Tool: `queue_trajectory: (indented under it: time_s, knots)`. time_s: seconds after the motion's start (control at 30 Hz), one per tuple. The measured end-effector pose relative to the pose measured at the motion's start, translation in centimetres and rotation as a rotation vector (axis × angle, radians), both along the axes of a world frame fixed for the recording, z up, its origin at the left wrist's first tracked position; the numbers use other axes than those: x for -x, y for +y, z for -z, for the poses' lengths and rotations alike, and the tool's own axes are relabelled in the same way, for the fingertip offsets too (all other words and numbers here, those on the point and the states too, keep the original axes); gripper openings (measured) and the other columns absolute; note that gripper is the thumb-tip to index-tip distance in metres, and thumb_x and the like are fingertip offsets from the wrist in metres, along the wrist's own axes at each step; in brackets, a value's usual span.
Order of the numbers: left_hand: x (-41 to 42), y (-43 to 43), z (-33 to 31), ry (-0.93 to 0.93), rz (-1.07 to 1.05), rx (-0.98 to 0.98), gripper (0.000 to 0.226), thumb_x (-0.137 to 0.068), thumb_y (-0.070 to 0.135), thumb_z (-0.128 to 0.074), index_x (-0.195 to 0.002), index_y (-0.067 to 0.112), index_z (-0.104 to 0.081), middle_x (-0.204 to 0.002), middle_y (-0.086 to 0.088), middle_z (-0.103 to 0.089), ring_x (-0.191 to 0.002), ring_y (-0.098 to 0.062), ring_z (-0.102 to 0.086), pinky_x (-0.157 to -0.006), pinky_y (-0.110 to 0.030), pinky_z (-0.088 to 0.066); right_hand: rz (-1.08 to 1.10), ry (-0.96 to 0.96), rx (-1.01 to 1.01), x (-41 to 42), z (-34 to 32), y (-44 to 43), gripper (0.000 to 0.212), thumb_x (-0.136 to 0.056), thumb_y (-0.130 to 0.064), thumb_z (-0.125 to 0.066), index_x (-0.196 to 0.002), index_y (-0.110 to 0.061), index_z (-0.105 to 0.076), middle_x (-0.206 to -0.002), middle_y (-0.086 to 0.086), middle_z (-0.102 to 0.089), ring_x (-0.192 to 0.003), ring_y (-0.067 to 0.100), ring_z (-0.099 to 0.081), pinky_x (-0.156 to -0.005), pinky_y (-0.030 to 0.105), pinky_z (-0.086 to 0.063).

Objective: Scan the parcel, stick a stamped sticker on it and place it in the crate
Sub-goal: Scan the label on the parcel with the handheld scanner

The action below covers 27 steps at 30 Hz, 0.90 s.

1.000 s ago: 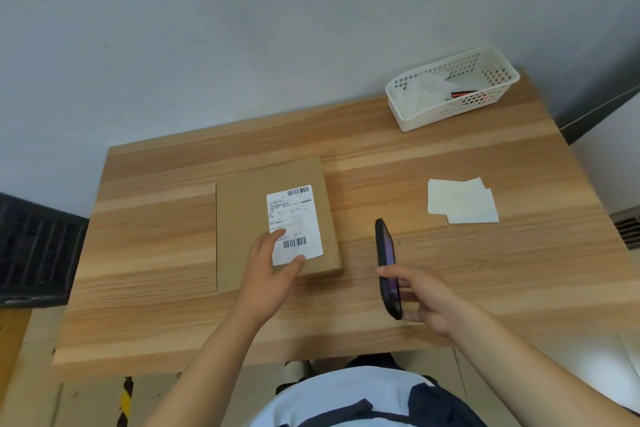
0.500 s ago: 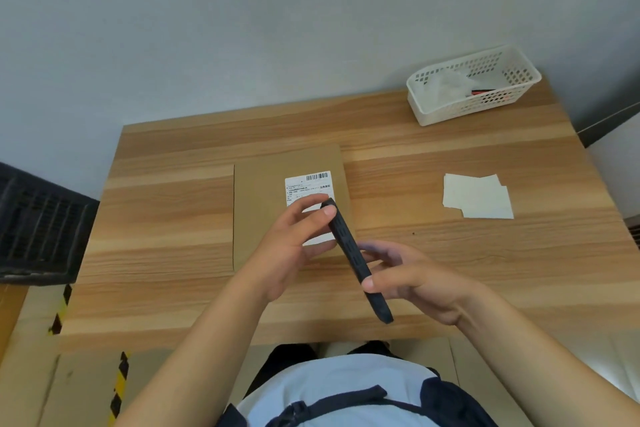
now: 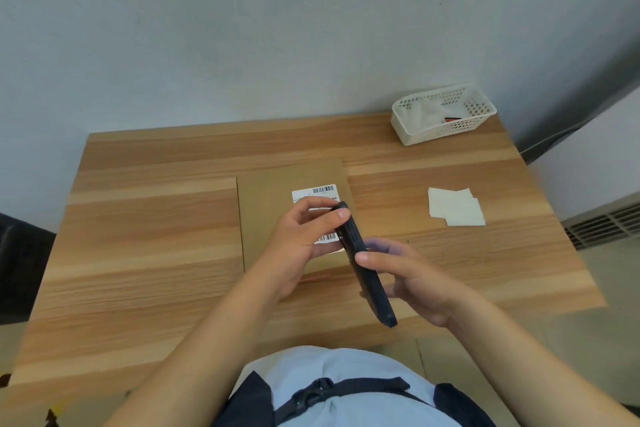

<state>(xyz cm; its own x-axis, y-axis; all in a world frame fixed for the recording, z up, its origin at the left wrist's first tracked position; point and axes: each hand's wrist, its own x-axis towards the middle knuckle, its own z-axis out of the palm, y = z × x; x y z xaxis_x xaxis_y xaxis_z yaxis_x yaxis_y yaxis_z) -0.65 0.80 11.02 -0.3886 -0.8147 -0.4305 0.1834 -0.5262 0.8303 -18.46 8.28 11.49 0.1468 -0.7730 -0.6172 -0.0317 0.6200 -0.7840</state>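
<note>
A flat brown cardboard parcel (image 3: 266,211) lies on the middle of the wooden table (image 3: 145,253), with a white barcode label (image 3: 317,191) on its right half. Both hands hold a dark phone (image 3: 363,263) edge-up above the parcel's near right corner. My left hand (image 3: 304,239) grips the phone's far end with fingertips and covers much of the label. My right hand (image 3: 412,274) holds the phone's near half from the right side. White sticker sheets (image 3: 453,206) lie to the right of the parcel.
A white perforated plastic basket (image 3: 440,114) holding papers and a small red item stands at the table's back right corner. A grey wall rises behind the table. A dark crate-like thing (image 3: 20,274) sits low at the left, a vent (image 3: 602,225) at the right.
My left hand left the parcel's label and took the phone's far end. My right hand brought the phone leftward over the parcel. The view shifted slightly.
</note>
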Motion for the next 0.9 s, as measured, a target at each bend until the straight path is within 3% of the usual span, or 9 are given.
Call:
queue_trajectory:
  time_s: [0.2, 0.27, 0.37, 0.5, 0.6, 0.67, 0.77, 0.9]
  knots:
    - [-2.0, -0.3, 1.0, 0.106, 0.076, -0.040, 0.026, -0.071, 0.025, -0.080, -0.093, 0.017, -0.068, -0.108, -0.014, -0.067, -0.100, -0.029, -0.069, -0.087, -0.048, -0.058, 0.023, 0.065, -0.005, -2.5, -1.2, 0.0, 0.060, -0.068, -0.049, -0.076, -0.123, -0.026, -0.070, -0.121, 0.003, -0.066, -0.113, 0.023, -0.060, -0.098, 0.058, -0.053]
    - [-2.5, -0.2, 1.7, 0.144, 0.107, -0.037, 0.025, -0.075, 0.024, -0.078, -0.095, 0.015, -0.067, -0.109, -0.015, -0.066, -0.100, -0.030, -0.068, -0.086, -0.047, -0.058, 0.038, 0.092, -0.011, -3.3, -1.4, 0.0, 0.061, -0.068, -0.044, -0.077, -0.125, -0.025, -0.066, -0.110, 0.006, -0.064, -0.100, 0.021, -0.060, -0.083, 0.046, -0.062]
    - [-3.1, 0.0, 2.8, 0.202, 0.128, -0.050, 0.023, -0.081, 0.022, -0.073, -0.101, 0.013, -0.065, -0.111, -0.015, -0.064, -0.100, -0.031, -0.067, -0.083, -0.041, -0.057, 0.000, 0.155, -0.019, -4.2, -1.9, -0.1, 0.057, -0.069, -0.041, -0.075, -0.123, -0.028, -0.062, -0.098, 0.006, -0.059, -0.090, 0.018, -0.058, -0.064, 0.025, -0.056]
    - [-4.5, -0.4, 4.1, 0.199, 0.212, -0.034, 0.040, -0.083, 0.036, -0.071, -0.114, 0.012, -0.065, -0.118, -0.012, -0.067, -0.114, -0.027, -0.064, -0.092, -0.041, -0.055, -0.029, 0.268, -0.064, -4.7, -2.2, -0.2, 0.069, -0.061, -0.051, -0.077, -0.125, -0.029, -0.063, -0.097, 0.007, -0.062, -0.091, 0.019, -0.061, -0.068, 0.031, -0.060]
    - [-5.7, -2.3, 5.1, -0.115, 0.173, 0.093, 0.031, -0.087, 0.037, -0.069, -0.116, 0.026, -0.066, -0.128, 0.001, -0.063, -0.126, -0.020, -0.056, -0.099, -0.034, -0.048, -0.036, 0.378, -0.095, -4.8, -2.8, -0.3, 0.040, -0.078, -0.038, -0.080, -0.114, -0.034, -0.064, -0.092, 0.003, -0.064, -0.081, 0.017, -0.066, -0.072, 0.034, -0.061]
    - [-6.7, -4.0, 6.4, -0.500, 0.257, 0.308, 0.047, -0.084, 0.036, -0.073, -0.129, 0.028, -0.058, -0.141, 0.002, -0.053, -0.133, -0.016, -0.045, -0.107, -0.035, -0.039, -0.030, 0.478, -0.103, -4.7, -3.2, -0.5, 0.027, -0.081, -0.033, -0.080, -0.103, -0.036, -0.065, -0.088, 0.005, -0.065, -0.064, 0.015, -0.067, -0.061, 0.029, -0.058]
    - [-7.6, -6.0, 8.4, -1.007, 0.538, 0.592, 0.079, -0.078, 0.047, -0.073, -0.147, 0.028, -0.039, -0.159, -0.010, -0.029, -0.147, -0.030, -0.021, -0.118, -0.045, -0.022, -0.114, 0.688, -0.140, -4.0, -3.0, -0.8, 0.043, -0.069, -0.042, -0.084, -0.107, -0.030, -0.067, -0.076, 0.003, -0.072, -0.049, 0.015, -0.066, -0.057, 0.029, -0.054]
    - [-7.5, -6.1, 10.3, -1.268, 0.767, 0.682, 0.094, -0.076, 0.059, -0.068, -0.153, 0.033, -0.022, -0.166, -0.007, -0.009, -0.151, -0.036, -0.004, -0.120, -0.049, -0.011, -0.308, 0.974, -0.198, -3.4, -2.7, -1.8, 0.051, -0.056, -0.059, -0.078, -0.096, -0.030, -0.064, -0.060, -0.007, -0.075, -0.053, 0.012, -0.073, -0.076, 0.037, -0.061]
